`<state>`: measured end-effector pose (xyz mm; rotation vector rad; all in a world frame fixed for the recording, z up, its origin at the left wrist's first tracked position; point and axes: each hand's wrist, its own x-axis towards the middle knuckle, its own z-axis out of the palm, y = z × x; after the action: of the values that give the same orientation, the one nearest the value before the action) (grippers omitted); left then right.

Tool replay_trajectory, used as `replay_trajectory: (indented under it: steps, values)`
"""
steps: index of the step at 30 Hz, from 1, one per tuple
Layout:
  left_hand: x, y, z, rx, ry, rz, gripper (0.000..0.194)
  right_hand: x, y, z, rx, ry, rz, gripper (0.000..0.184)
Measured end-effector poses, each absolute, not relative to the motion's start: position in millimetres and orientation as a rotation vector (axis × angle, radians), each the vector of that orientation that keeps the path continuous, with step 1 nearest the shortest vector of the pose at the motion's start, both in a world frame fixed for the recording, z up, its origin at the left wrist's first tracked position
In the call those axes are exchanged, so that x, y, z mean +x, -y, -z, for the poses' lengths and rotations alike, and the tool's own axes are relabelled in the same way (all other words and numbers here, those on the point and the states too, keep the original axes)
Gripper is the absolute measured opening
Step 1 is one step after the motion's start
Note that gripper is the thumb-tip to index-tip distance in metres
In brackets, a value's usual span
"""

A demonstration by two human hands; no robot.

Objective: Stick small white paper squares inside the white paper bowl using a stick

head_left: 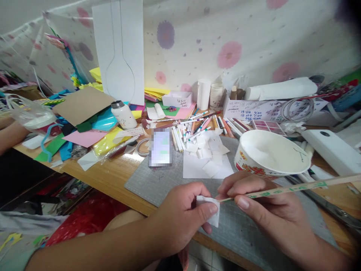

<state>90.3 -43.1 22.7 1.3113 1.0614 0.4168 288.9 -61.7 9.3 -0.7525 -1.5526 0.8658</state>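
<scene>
My left hand (188,216) pinches a small white piece of paper (212,221) between thumb and fingers, over the near edge of the grey cutting mat (169,183). Close to its right, my right hand (267,203) grips a long, narrow pale strip (296,189) with green print, which looks like tape. One end of the strip meets the paper's upper right edge, while the other runs out of view at the right. Just beyond my hands, loose white paper pieces (213,165) lie on a white sheet (194,168).
A large white paper bowl (273,152) stands behind my right hand. Several markers (197,126) are heaped at mid-table, near a phone (160,147) and a tape roll (143,146). A white bottle (124,114) stands left, among coloured sheets. Another person's arm (12,131) shows far left.
</scene>
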Motion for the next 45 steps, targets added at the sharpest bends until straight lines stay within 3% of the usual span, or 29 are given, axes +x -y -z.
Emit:
replay_trajectory:
  steps: [45]
  values:
    - [89,42,-16,1.343,-1.080,-0.394,0.023,288,60,-16,-0.751,1.561,-0.815,0.012]
